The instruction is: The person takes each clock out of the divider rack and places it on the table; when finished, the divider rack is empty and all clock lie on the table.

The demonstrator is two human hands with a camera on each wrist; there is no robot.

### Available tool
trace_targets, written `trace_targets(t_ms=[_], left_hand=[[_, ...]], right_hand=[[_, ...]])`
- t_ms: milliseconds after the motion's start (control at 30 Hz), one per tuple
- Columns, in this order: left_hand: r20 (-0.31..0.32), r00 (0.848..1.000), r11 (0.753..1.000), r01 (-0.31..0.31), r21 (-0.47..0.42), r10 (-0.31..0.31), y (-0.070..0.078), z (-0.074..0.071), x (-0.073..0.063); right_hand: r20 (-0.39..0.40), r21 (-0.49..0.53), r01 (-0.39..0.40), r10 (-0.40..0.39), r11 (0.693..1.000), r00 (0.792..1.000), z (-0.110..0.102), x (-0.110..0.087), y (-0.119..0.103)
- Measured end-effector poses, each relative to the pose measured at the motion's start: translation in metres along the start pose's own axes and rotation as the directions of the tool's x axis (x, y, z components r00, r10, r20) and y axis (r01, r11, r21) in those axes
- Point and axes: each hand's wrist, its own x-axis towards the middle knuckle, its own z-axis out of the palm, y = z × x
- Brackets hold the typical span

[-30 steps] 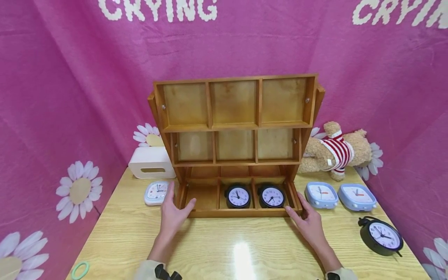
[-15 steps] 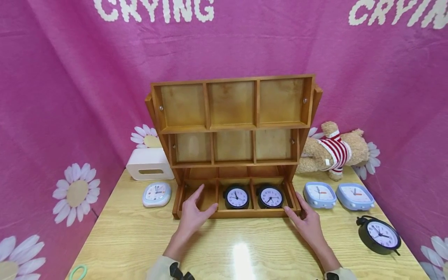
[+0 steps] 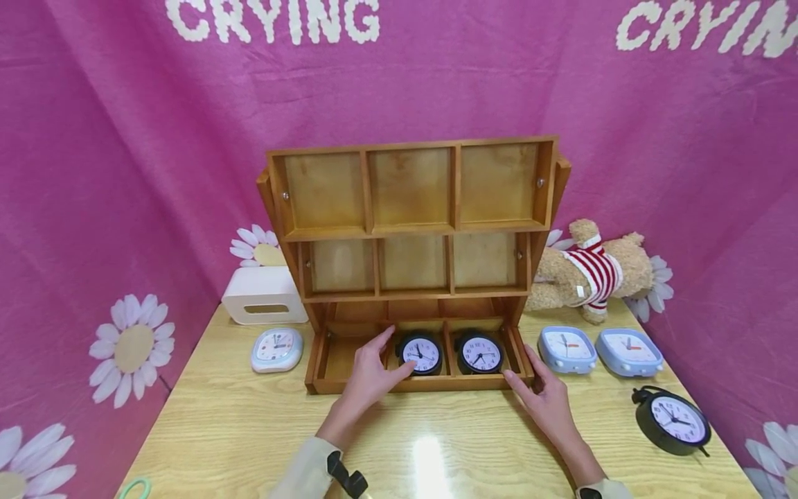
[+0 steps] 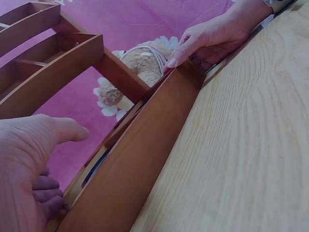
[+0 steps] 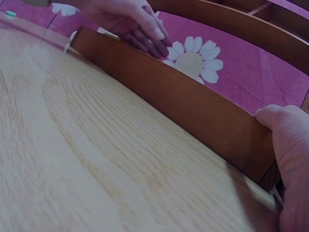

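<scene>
A three-tier wooden display shelf (image 3: 399, 383) stands on the table, its tiers divided into compartments. In its lowest tier, a black round alarm clock (image 3: 422, 353) sits in the middle compartment and a second black clock (image 3: 480, 354) in the right one. My left hand (image 3: 370, 374) hovers over the lowest tier beside the middle clock. Its thumb (image 4: 70, 130) and fingers are spread apart, holding nothing. At the tier's front right corner, my right hand (image 3: 548, 402) holds the wood, thumb (image 5: 270, 116) on the front rim and fingers along the outer side.
Two blue alarm clocks (image 3: 567, 350) and a black alarm clock (image 3: 673, 421) lie on the right. On the left are a white-and-blue clock (image 3: 276, 348), a white box (image 3: 262, 294) and a green ring (image 3: 135, 488). A teddy bear (image 3: 595, 270) lies behind the shelf's right side.
My left hand has moved right, from the shelf's front left corner across the left compartment to the middle clock. My right hand has stayed at the right corner.
</scene>
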Motion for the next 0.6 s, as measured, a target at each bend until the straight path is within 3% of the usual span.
trace_targets(t_ms=[300, 600], left_hand=[[0.149, 0.984, 0.984, 0.076, 0.162, -0.100, 0.016, 0.008, 0.017], [0.162, 0.963, 0.951, 0.170, 0.258, -0.216, 0.027, 0.019, 0.026]], right_hand=[[0.009, -0.005, -0.003, 0.003, 1.000, 1.000, -0.001, 0.001, 0.000], [0.001, -0.035, -0.018, 0.018, 0.999, 1.000, -0.001, 0.000, -0.001]])
